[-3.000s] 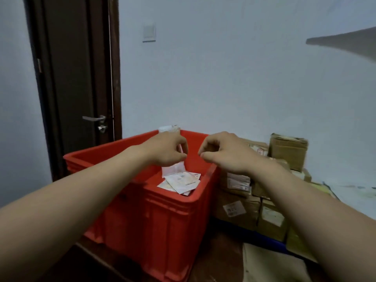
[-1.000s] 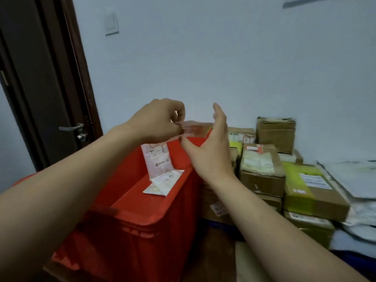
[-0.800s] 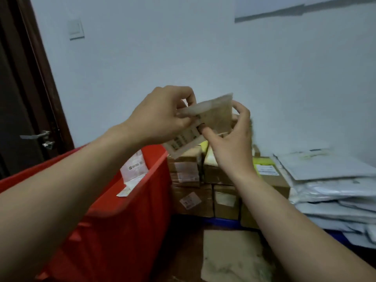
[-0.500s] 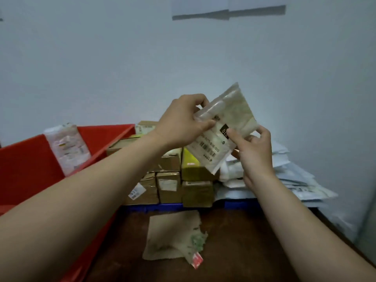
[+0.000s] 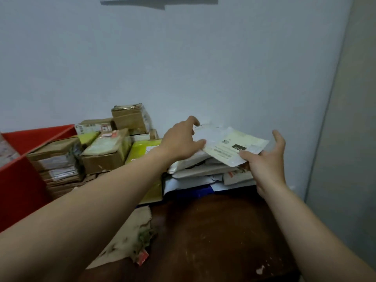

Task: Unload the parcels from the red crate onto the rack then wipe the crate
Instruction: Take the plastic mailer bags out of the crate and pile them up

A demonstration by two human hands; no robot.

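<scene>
Flat pale packet (image 5: 223, 153) w/ a printed label & a black patch lies tilted on top of the pile of white mail bags (image 5: 195, 173), just at 3 o'clock from view centre, close to the wall (image 5: 183, 68)

Left hand (image 5: 181, 142) is at the packet's 9 o'clock edge. Thumb tip touches that edge; the fingers arch loosely over the pile & aren't wrapped round anything

Right hand (image 5: 266, 161) is at the packet's 5 o'clock corner. Thumb lies on the near edge, the other fingers are spread & fairly straight, pointing up past the packet's 3 o'clock corner. Can't tell if the palm touches the underside

Red crate (image 5: 18, 180) is at 9 o'clock, cut off by the view edge; only 1 corner shows. A pale parcel (image 5: 6, 153) inside it is blurred & mostly out of view

Cardboard boxes (image 5: 101, 153) are stacked between crate & pile, right beside the crate wall. 1 small box (image 5: 130, 117) sits highest, at 10 o'clock. A yellow-green box (image 5: 140, 148) is partly hidden behind the left forearm

A blue edge (image 5: 189, 193) shows under the pile at its 6 o'clock

Brown table top (image 5: 213, 231) fills 6 o'clock. Torn brown paper (image 5: 126, 237) lies on it at 7 o'clock, w/ a red scrap (image 5: 142, 257) at its lower tip
</scene>
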